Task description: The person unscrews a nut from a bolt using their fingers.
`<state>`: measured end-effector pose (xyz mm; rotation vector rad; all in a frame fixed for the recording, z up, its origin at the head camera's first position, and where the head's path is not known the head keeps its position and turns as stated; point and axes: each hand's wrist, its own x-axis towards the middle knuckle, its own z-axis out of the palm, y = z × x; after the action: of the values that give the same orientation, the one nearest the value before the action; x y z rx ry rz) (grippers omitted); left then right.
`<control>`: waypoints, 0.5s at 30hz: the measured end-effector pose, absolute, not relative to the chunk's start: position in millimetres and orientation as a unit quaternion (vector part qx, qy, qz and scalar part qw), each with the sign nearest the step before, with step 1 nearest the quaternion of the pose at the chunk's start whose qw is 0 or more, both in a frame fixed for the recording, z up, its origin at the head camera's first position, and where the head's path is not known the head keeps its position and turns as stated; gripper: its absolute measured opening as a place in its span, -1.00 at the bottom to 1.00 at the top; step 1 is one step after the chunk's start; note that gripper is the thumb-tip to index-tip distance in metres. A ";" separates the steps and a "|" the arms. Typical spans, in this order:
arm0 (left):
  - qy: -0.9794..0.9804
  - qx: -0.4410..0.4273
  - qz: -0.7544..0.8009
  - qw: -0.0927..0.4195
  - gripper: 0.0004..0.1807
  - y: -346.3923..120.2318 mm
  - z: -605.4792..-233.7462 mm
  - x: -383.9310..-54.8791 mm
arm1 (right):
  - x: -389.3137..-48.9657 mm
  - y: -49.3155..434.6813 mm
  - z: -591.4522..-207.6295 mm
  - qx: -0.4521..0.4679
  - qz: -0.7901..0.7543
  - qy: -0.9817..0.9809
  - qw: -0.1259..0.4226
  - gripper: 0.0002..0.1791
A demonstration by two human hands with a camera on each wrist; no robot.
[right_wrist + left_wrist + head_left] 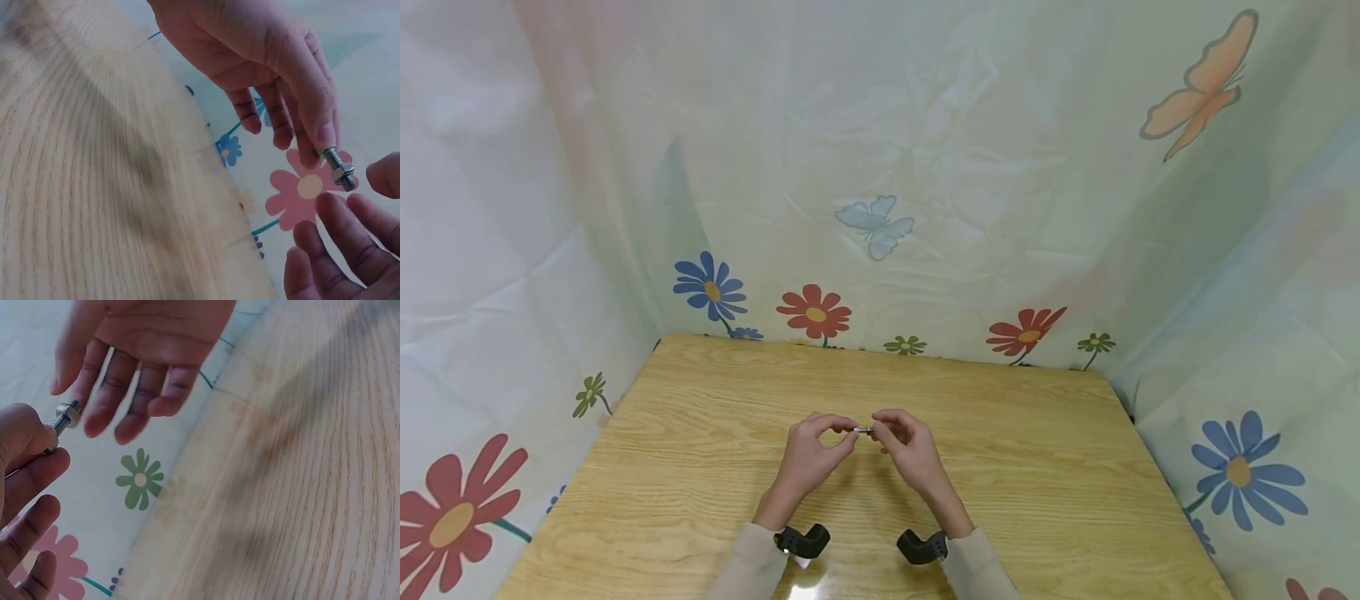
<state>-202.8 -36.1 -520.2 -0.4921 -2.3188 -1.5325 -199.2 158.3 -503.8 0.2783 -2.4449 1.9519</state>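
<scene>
Bolt [331, 156], one. Metal, threaded; held raised above the worktop [1037, 450], between the two hands, lying roughly crosswise in the head view. Head end toward the left, threaded end toward the right.

Nut [342, 172], one. Metal, hexagonal; sits on the bolt's thread nearer the free end, a short stub of thread showing beyond it.

Left hand [811, 457]. Grasping the bolt: thumb and forefinger pinch it at the head end, the remaining fingers loosely bent and clear. The likely reason for the grip: it steadies the bolt by its head and leaves thread and nut uncovered, facing the other hand.

Right hand [917, 458]. Released: thumb and fingers spread about the free end, thumb apart from the nut, fingers relaxed. Whether a fingertip touches the bolt's tip cannot be told. The spacing seems to suit access to the nut from both sides.

Black wrist units, two: left unit [805, 542], right unit [921, 547]. Strapped at the cuffs of pale sleeves [752, 567], presumably set on the inner side to view the handwork.

Curtain [925, 125]. Pale, printed with flowers and butterflies; hangs behind and beside the worktop.
</scene>
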 end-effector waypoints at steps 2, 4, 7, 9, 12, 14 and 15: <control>-0.811 -0.172 -0.536 0.161 -0.89 -35.9 -519.7 -202.8 | -198.8 157.8 -505.0 0.074 0.622 -0.780 -0.005 -0.72; -0.810 -0.172 -0.537 0.161 -0.90 -35.7 -519.3 -202.6 | -198.2 157.0 -506.9 0.067 0.620 -0.782 -0.006 -0.69; -0.810 -0.172 -0.538 0.159 -0.90 -35.6 -519.4 -202.4 | -198.0 156.8 -507.8 0.069 0.616 -0.784 -0.012 -0.69; -0.810 -0.172 -0.538 0.158 -0.90 -35.5 -519.6 -202.4 | -198.1 157.1 -507.5 0.073 0.612 -0.787 -0.016 -0.69; -0.810 -0.174 -0.537 0.160 -0.91 -35.2 -519.6 -202.6 | -198.9 158.0 -506.5 0.078 0.607 -0.791 -0.018 -0.72; -0.810 -0.176 -0.536 0.161 -0.91 -35.0 -519.6 -202.6 | -199.3 158.5 -506.5 0.083 0.606 -0.791 -0.016 -0.75; -0.810 -0.177 -0.536 0.162 -0.91 -35.0 -519.6 -202.7 | -199.5 158.9 -506.6 0.086 0.607 -0.790 -0.015 -0.77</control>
<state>-202.7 -35.0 -519.6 -0.5044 -2.3118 -1.5288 -199.5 158.9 -506.6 0.2736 -2.5064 1.9250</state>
